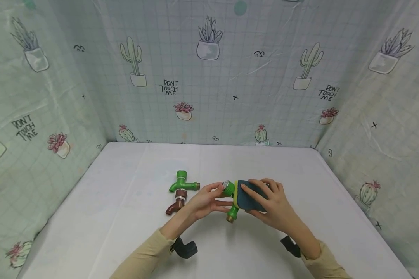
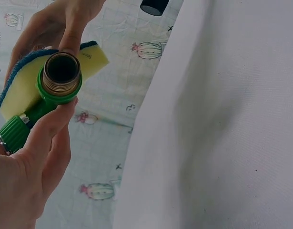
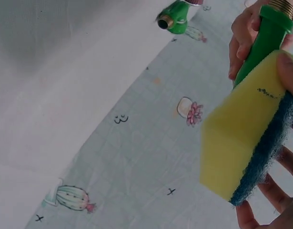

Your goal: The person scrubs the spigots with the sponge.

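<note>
My left hand [image 1: 206, 202] holds a green tap [image 1: 232, 213] above the table, pinching it by the round handle end with the threaded brass end pointing down and toward me. In my right hand [image 1: 274, 203] is a sponge [image 1: 248, 195], yellow on one side with a dark blue scouring layer on the other. The sponge's yellow side [image 3: 237, 129] lies against the tap's green body [image 3: 265, 43], and its middle is bent. From the left wrist view, the open brass thread [image 2: 62, 76] faces the camera, with the sponge [image 2: 22, 93] behind it.
Left of my hands, a second green tap [image 1: 182, 182] lies on the white table [image 1: 125, 186], with a dark red tap [image 1: 178, 202] just in front. Black wrist-camera parts [image 1: 185, 248] show by my forearms. Patterned cloth walls [image 1: 209, 108] stand around the table's back and sides.
</note>
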{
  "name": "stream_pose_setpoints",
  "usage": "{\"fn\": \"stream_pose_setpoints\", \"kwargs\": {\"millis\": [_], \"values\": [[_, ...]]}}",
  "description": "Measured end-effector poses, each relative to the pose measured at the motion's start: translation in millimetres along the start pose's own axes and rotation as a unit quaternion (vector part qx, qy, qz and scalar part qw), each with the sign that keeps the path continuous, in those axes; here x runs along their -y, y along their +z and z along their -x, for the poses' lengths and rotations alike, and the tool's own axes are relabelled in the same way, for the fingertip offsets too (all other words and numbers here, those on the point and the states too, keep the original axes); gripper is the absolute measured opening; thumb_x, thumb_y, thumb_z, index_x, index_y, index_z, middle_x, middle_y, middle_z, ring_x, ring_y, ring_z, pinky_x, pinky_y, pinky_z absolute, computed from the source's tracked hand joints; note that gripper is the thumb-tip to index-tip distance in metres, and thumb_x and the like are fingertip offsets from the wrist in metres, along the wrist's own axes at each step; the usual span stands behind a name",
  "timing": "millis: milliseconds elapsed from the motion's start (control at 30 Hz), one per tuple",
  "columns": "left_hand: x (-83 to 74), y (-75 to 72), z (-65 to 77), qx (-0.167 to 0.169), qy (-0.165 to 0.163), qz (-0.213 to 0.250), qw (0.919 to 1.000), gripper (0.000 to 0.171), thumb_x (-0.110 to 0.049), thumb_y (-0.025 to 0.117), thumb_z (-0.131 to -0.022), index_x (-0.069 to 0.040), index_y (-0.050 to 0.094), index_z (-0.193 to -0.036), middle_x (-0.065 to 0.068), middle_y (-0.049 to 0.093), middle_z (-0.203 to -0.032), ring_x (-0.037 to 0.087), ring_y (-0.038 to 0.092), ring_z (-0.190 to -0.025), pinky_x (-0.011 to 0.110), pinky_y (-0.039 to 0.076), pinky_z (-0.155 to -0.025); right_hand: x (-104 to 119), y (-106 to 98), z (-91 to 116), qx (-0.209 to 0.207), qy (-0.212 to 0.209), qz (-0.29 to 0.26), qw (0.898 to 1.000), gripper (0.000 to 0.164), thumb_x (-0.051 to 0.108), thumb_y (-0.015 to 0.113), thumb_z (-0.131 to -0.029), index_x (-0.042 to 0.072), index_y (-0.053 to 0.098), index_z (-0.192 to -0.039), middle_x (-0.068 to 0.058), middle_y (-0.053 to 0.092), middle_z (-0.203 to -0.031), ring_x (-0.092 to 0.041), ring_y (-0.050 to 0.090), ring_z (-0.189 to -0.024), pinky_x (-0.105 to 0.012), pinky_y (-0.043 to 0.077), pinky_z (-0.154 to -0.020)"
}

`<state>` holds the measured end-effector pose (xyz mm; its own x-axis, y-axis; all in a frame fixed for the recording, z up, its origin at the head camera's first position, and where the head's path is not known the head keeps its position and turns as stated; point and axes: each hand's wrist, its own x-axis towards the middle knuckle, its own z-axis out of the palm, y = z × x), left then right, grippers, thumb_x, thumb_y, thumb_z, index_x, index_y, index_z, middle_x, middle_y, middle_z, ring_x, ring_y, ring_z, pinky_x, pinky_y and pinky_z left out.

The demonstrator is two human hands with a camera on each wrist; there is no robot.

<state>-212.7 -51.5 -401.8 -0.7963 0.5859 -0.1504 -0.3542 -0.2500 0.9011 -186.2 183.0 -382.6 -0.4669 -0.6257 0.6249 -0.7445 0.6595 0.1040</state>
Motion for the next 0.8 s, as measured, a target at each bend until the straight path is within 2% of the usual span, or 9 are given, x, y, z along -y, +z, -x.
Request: {"fn": "stream_pose_setpoints", "kwargs": {"millis": [133, 200, 300, 433, 567, 800], "values": [[0.0, 0.1, -0.3, -0.012, -0.002, -0.003, 0.9999, 0.051, -0.031, 0.04, -0.094, 0.0, 0.032, -0.134, 0.016, 0.053, -0.115, 0.045, 0.046, -0.113, 0.053, 0.041, -0.09, 4, 0, 2, 0.008, -0.029, -0.013, 0.999, 0.069, 0.052, 0.067, -0.068, 0.022, 0.049, -0.128, -0.007, 0.047, -0.125, -0.026, 0.04, -0.105, -0.043, 0.035, -0.079], [-0.2, 0.6, 0.0, -0.015, -0.003, -0.005, 0.9999, 0.05, -0.03, 0.04, -0.095, 0.0, 0.032, -0.134, 0.013, 0.054, -0.111, 0.044, 0.047, -0.112, 0.053, 0.04, -0.091, 5, 0, 2, 0.004, -0.039, -0.024, 0.999, 0.066, 0.055, 0.064, -0.07, 0.024, 0.05, -0.127, -0.007, 0.047, -0.125, -0.026, 0.04, -0.105, -0.043, 0.036, -0.08], [-0.8, 1.4, 0.5, -0.011, -0.004, -0.007, 0.9999, 0.051, -0.031, 0.041, -0.094, -0.001, 0.033, -0.133, 0.01, 0.055, -0.107, 0.041, 0.051, -0.11, 0.054, 0.04, -0.091, 4, 0, 3, -0.012, -0.053, -0.039, 0.998, 0.056, 0.056, 0.056, -0.077, 0.026, 0.053, -0.124, -0.009, 0.048, -0.125, -0.028, 0.042, -0.105, -0.044, 0.036, -0.08], [-0.6, 0.7, 0.4, -0.001, -0.006, -0.006, 1.0, 0.052, -0.034, 0.045, -0.091, -0.001, 0.036, -0.131, 0.007, 0.057, -0.103, 0.037, 0.055, -0.106, 0.052, 0.043, -0.089, 3, 0, 3, -0.03, -0.07, -0.053, 0.996, 0.045, 0.052, 0.049, -0.084, 0.026, 0.056, -0.121, -0.012, 0.05, -0.122, -0.031, 0.043, -0.102, -0.046, 0.037, -0.078], [0.0, -0.8, 0.5, 0.011, -0.017, -0.011, 0.9997, 0.056, -0.037, 0.048, -0.089, -0.001, 0.037, -0.13, 0.007, 0.058, -0.103, 0.039, 0.054, -0.107, 0.048, 0.048, -0.084, 1, -3, 2, -0.017, -0.068, -0.052, 0.996, 0.044, 0.051, 0.048, -0.084, 0.028, 0.056, -0.12, -0.012, 0.049, -0.12, -0.03, 0.042, -0.101, -0.048, 0.038, -0.078], [2.2, -2.0, 2.1, 0.032, -0.026, -0.026, 0.9988, 0.059, -0.038, 0.044, -0.09, -0.004, 0.031, -0.136, 0.017, 0.051, -0.119, 0.044, 0.047, -0.113, 0.049, 0.046, -0.085, -8, -10, 0, 0.001, -0.043, -0.057, 0.997, 0.042, 0.047, 0.059, -0.079, 0.029, 0.058, -0.117, -0.013, 0.049, -0.121, -0.029, 0.041, -0.1, -0.048, 0.037, -0.077]]}}
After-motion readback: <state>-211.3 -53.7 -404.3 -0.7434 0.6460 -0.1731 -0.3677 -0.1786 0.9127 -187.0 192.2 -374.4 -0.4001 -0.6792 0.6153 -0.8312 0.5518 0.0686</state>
